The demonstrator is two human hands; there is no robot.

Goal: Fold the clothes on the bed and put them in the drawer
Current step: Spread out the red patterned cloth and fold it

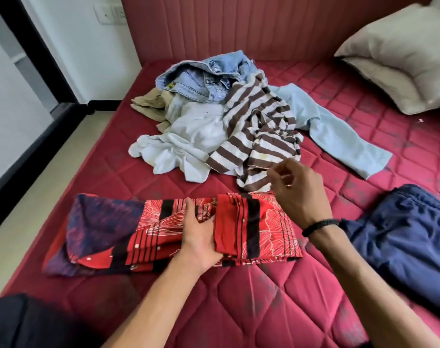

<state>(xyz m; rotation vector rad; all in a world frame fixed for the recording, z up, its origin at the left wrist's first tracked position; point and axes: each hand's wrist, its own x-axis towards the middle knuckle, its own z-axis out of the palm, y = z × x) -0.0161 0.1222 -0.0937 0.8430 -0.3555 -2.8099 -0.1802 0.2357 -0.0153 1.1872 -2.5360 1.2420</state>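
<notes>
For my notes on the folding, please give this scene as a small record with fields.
surface: red quilted mattress
being folded: red patterned garment
left hand: flat, pressing on that garment
right hand: raised over the garment's far edge, fingers curled; what it holds is unclear
unfolded pile: striped shirt, denim, pale blue shirt
right side: navy garment
drawer: not in view

I see a red shirt [261,222] with white floral lines and black stripes, a brown-and-white striped top [259,121], pale blue denim [201,79] and a crimson quilted mattress [264,297].
</notes>
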